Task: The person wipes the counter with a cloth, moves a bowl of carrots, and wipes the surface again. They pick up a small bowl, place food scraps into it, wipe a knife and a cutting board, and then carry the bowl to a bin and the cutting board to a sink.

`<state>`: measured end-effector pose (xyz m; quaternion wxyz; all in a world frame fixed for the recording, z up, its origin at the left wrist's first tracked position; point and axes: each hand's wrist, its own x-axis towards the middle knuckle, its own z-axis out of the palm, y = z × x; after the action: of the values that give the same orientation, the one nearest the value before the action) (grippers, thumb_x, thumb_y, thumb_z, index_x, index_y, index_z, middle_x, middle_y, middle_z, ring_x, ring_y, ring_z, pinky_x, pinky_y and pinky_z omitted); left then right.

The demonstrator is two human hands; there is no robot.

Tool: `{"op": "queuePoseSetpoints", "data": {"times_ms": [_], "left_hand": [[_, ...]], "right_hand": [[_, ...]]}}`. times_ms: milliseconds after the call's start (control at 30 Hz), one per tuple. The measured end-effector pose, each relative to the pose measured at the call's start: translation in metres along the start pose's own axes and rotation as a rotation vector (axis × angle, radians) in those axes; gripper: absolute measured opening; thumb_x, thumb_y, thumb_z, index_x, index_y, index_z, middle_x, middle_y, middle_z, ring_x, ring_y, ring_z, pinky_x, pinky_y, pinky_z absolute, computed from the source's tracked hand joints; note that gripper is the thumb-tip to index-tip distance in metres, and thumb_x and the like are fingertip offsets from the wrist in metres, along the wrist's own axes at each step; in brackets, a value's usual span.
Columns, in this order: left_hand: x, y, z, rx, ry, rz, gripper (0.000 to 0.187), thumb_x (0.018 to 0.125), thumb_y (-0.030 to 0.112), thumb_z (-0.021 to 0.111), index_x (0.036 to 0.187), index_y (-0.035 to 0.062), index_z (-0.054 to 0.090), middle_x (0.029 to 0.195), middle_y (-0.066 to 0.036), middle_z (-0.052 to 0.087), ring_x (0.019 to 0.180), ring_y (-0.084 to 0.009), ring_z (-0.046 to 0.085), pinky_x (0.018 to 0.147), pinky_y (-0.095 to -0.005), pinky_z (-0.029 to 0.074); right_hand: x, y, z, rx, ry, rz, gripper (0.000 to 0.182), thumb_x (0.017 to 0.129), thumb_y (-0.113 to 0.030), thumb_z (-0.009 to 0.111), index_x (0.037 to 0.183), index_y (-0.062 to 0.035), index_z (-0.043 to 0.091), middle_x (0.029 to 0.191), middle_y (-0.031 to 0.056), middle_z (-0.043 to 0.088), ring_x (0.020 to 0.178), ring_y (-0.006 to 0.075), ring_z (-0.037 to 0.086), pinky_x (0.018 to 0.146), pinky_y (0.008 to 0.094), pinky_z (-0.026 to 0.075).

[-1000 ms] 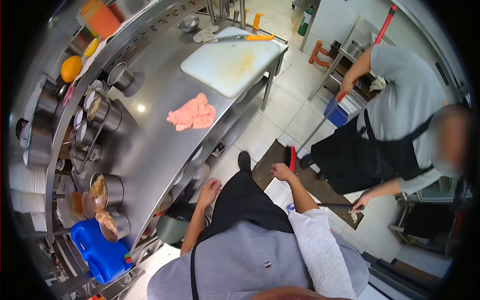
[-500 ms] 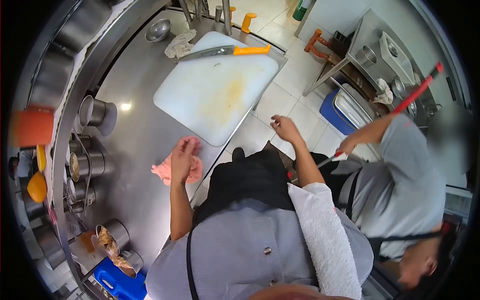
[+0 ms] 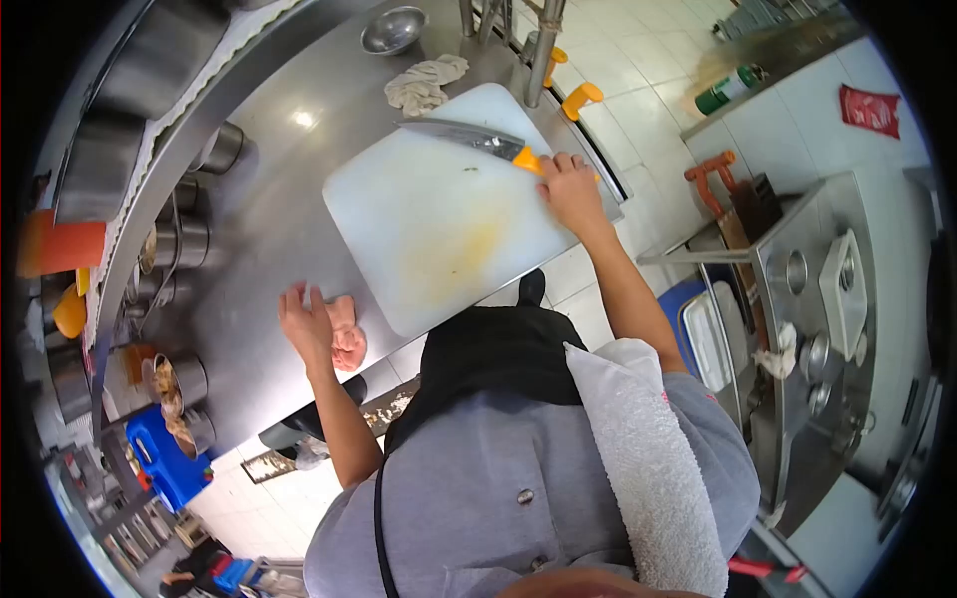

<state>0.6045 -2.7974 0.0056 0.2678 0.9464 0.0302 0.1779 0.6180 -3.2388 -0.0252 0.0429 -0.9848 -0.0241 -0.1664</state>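
Note:
My right hand (image 3: 572,191) is closed round the yellow handle of a large knife (image 3: 474,136), whose blade lies over the upper part of a white cutting board (image 3: 399,219). Yellowish stains mark the board. On the steel table (image 3: 239,259), left of the board, is a piece of pink raw meat (image 3: 345,334). My left hand (image 3: 305,321) is just beside the meat, its fingers apart and nothing held in them.
A crumpled cloth (image 3: 424,85) and a metal bowl (image 3: 394,32) sit beyond the board. Metal pots (image 3: 179,244) line the left side, with a blue container (image 3: 164,458) below them. A steel side table (image 3: 797,209) stands at the right.
My right hand has reached forward and taken the knife handle; the knife is now angled differently. My left hand has moved off the meat to its left. The co-worker at the right is out of view.

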Motion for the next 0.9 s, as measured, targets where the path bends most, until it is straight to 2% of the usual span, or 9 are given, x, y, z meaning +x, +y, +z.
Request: {"op": "queuePoseSetpoints", "data": {"times_ms": [67, 167, 333, 500, 567, 600, 700, 833, 900], "left_hand": [[0.029, 0.032, 0.014, -0.088, -0.077, -0.026, 0.022, 0.081, 0.016, 0.062, 0.097, 0.0006, 0.061, 0.092, -0.016, 0.060, 0.084, -0.0293, 0.059, 0.072, -0.0382, 0.047], [0.078, 0.065, 0.046, -0.015, -0.126, 0.187, 0.023, 0.081, 0.016, 0.063, 0.098, 0.0009, 0.061, 0.087, -0.015, 0.062, 0.077, -0.0274, 0.060, 0.068, -0.0354, 0.048], [0.157, 0.106, 0.149, -0.244, -0.259, 0.260, 0.026, 0.081, 0.020, 0.063, 0.097, 0.0005, 0.062, 0.078, -0.015, 0.062, 0.070, -0.0262, 0.060, 0.067, -0.0359, 0.049], [0.218, 0.128, 0.263, -0.213, -0.104, 0.223, 0.035, 0.080, 0.028, 0.064, 0.103, 0.0024, 0.061, 0.092, -0.016, 0.062, 0.083, -0.0321, 0.060, 0.074, -0.0385, 0.048], [0.240, 0.123, 0.303, -0.026, 0.114, 0.225, 0.037, 0.079, 0.032, 0.063, 0.103, 0.0043, 0.062, 0.103, -0.016, 0.061, 0.087, -0.0357, 0.059, 0.076, -0.0402, 0.048], [0.246, 0.125, 0.304, -0.034, 0.116, 0.227, 0.037, 0.079, 0.032, 0.063, 0.103, 0.0043, 0.062, 0.103, -0.016, 0.061, 0.087, -0.0357, 0.059, 0.076, -0.0402, 0.048], [0.262, 0.144, 0.276, 0.168, -0.262, 0.230, 0.036, 0.078, 0.033, 0.063, 0.102, 0.0063, 0.062, 0.107, -0.014, 0.062, 0.090, -0.0342, 0.059, 0.077, -0.0396, 0.047], [0.267, 0.170, 0.194, -0.227, -0.522, 0.055, 0.029, 0.080, 0.031, 0.061, 0.097, 0.0070, 0.063, 0.101, -0.006, 0.064, 0.096, -0.0230, 0.058, 0.082, -0.0368, 0.043], [0.244, 0.168, 0.149, -0.966, -0.510, -0.019, 0.026, 0.086, 0.026, 0.056, 0.103, 0.0072, 0.060, 0.107, -0.005, 0.061, 0.101, -0.0198, 0.055, 0.088, -0.0365, 0.041]], "right_hand": [[0.010, 0.010, 0.009, -0.005, -0.074, -0.046, 0.025, 0.077, -0.019, 0.062, 0.095, -0.0033, 0.058, 0.099, 0.0141, 0.053, 0.090, 0.0307, 0.056, 0.067, 0.0407, 0.049], [0.010, 0.018, -0.013, 0.185, -0.228, -0.047, 0.024, 0.081, -0.019, 0.058, 0.098, -0.0023, 0.054, 0.099, 0.0153, 0.051, 0.086, 0.0329, 0.058, 0.065, 0.0447, 0.049], [-0.040, 0.035, -0.052, 0.373, -0.397, 0.196, 0.029, 0.085, -0.022, 0.054, 0.105, -0.0031, 0.046, 0.099, 0.0173, 0.049, 0.082, 0.0379, 0.058, 0.067, 0.0466, 0.048], [-0.093, 0.042, -0.081, 0.514, -0.352, 0.333, 0.028, 0.085, -0.022, 0.056, 0.106, -0.0041, 0.047, 0.099, 0.0159, 0.050, 0.083, 0.0382, 0.056, 0.069, 0.0446, 0.046], [-0.108, 0.041, -0.086, 0.542, -0.335, 0.403, 0.030, 0.083, -0.019, 0.060, 0.105, -0.0034, 0.048, 0.098, 0.0159, 0.050, 0.082, 0.0370, 0.056, 0.068, 0.0434, 0.045], [-0.112, 0.039, -0.088, 0.535, -0.329, 0.404, 0.030, 0.083, -0.019, 0.060, 0.105, -0.0034, 0.048, 0.098, 0.0159, 0.050, 0.082, 0.0370, 0.056, 0.068, 0.0434, 0.045], [-0.120, 0.031, -0.092, 0.569, -0.293, 0.479, 0.030, 0.083, -0.018, 0.061, 0.105, -0.0029, 0.048, 0.096, 0.0157, 0.050, 0.080, 0.0364, 0.056, 0.068, 0.0421, 0.044], [-0.114, 0.020, -0.090, 0.663, -0.252, 0.555, 0.030, 0.083, -0.016, 0.062, 0.105, -0.0017, 0.047, 0.092, 0.0153, 0.050, 0.077, 0.0342, 0.056, 0.067, 0.0398, 0.044], [-0.105, 0.013, -0.089, 0.739, -0.258, 0.580, 0.029, 0.083, -0.014, 0.062, 0.104, -0.0013, 0.047, 0.091, 0.0153, 0.050, 0.076, 0.0334, 0.056, 0.067, 0.0390, 0.044]]}}
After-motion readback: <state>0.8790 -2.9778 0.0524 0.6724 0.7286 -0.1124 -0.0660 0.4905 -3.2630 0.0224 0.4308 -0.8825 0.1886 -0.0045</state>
